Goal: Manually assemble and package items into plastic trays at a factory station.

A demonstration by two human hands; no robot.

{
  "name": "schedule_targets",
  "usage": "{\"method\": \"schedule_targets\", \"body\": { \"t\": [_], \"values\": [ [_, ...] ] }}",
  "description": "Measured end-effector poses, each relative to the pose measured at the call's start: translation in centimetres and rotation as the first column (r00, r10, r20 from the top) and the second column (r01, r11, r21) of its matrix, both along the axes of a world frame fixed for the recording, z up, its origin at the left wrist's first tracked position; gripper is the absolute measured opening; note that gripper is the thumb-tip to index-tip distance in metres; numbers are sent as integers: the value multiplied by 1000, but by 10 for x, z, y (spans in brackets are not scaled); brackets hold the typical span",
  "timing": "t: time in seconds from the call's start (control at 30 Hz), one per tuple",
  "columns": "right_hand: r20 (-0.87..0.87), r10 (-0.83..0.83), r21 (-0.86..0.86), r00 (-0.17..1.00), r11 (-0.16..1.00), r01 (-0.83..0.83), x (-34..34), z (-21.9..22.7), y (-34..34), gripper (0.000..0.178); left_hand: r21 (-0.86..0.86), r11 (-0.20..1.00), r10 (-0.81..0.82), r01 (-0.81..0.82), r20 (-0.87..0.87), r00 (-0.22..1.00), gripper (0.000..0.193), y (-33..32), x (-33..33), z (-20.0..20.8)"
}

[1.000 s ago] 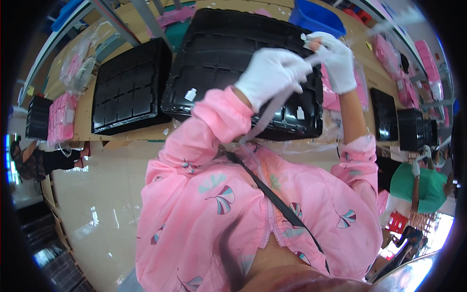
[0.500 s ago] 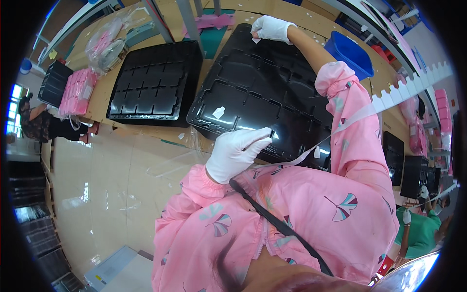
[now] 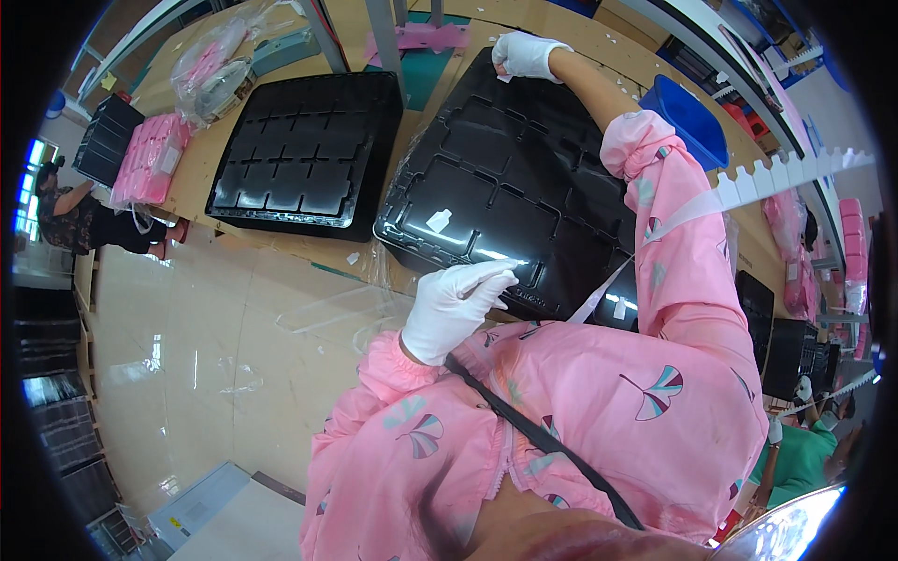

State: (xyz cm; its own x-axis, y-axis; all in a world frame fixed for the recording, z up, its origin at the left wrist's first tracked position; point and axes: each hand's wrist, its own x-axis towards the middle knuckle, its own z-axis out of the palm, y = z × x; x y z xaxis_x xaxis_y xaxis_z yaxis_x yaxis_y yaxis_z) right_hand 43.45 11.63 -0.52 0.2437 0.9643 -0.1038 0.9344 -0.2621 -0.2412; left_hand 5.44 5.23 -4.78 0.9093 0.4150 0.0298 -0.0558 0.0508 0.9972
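Note:
A wrapped stack of black plastic trays (image 3: 458, 192) lies in front of me, with a white sticker (image 3: 438, 221) near its front left corner and another white sticker (image 3: 619, 307) near its front right. At the far corner, my gloved right hand (image 3: 527, 56) is closed, a small white label (image 3: 504, 79) at its fingertips against the tray. My gloved left hand (image 3: 454, 309) hovers by the near edge, thumb and fingers pinched together; what they hold, if anything, is hidden. A notched white label strip (image 3: 776, 180) hangs over my right forearm and down towards my lap.
Left of the stack sits a second black tray (image 3: 304, 150) on the cardboard-covered table. A blue bin (image 3: 687, 122) stands at the right; pink packs (image 3: 150, 159) lie at the far left. Metal posts (image 3: 383, 37) rise behind. Co-workers are at both sides.
The view has shifted slightly, so the trays appear further right. My left hand has tilted a little upward near the tray edge. My right hand stays at the far corner with the label.

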Motion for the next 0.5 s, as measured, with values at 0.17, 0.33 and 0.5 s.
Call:
{"method": "schedule_targets", "body": {
  "t": [0.17, 0.33, 0.5],
  "values": [
    [-9, -70, -22, 997, 997, 70, -12, 4, -2, 8, -72, 997, -35, 27, -105, 994, 22, -1, -3, 3],
    [49, -266, 202, 963, 947, 251, -11, -5, -11, 30, 56, 997, -52, 54, -38, 998, 23, 1, -8, -8],
    [270, -385, 457, 882, 858, 235, 24, -34, -40, 30, 128, 990, -55, 60, -42, 998, 24, 22, -10, 23]
  ]
}}
